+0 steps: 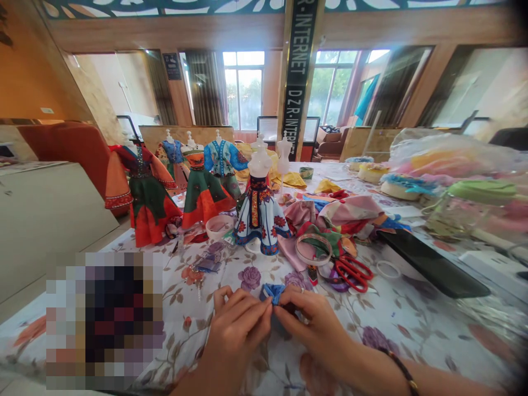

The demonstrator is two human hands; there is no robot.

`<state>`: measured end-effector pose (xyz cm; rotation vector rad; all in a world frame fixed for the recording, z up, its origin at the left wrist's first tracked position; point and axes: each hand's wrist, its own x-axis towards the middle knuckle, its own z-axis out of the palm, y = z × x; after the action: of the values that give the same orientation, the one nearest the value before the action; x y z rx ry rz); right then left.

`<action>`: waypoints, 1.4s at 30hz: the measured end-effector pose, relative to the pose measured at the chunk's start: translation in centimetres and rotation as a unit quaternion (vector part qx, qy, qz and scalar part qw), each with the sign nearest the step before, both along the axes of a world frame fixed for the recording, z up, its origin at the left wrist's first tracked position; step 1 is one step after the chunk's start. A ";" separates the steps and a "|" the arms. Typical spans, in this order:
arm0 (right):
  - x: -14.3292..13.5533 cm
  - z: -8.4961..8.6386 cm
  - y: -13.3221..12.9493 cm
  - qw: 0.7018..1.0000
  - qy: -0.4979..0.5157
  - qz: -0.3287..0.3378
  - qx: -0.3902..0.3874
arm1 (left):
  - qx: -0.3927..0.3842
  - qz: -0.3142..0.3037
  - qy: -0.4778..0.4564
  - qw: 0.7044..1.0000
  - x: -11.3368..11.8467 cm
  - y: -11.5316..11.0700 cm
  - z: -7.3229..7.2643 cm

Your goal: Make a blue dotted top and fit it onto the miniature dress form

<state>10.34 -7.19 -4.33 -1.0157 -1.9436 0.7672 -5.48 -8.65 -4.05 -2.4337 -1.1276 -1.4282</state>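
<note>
A pale cabinet (49,225) stands beyond the left edge of the desk (181,352); a pixelated patch (105,324) hides what lies near that edge. Farther back, a red and green dress (144,190) and a green and orange dress (206,192) stand upright on forms. The left hand (241,324) reaches in from the near side, its fingers pinching the left side of a small blue cloth (273,291) at the middle of the near desk. A strip of flowered cover separates this cloth from the white dress (260,220) behind it, leaving some room forward. The right hand (311,316) pinches the cloth's right side between thumb and fingers, so the hands nearly meet. Right of them, red scissors (355,274) lie beside piled fabric (350,212), limiting room that way. A black phone (433,264) lies farther right, with a white power strip (495,269) beyond.
</note>
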 end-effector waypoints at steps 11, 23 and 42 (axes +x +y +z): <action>0.2 -0.2 0.1 1.000 0.018 0.009 0.005 | -0.145 0.012 -0.042 0.989 -0.3 0.2 0.4; 0.8 -0.2 0.4 0.991 0.087 0.014 -0.100 | -0.434 0.049 -0.250 0.864 -1.2 1.2 1.3; 1.5 -0.9 0.9 0.990 0.095 -0.026 -0.101 | -0.301 0.203 -0.446 0.818 -6.3 7.0 3.3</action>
<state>11.82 -6.25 -5.24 -1.0655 -1.6962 1.0090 -11.78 -1.69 -0.74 -1.4740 -2.4103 -2.3664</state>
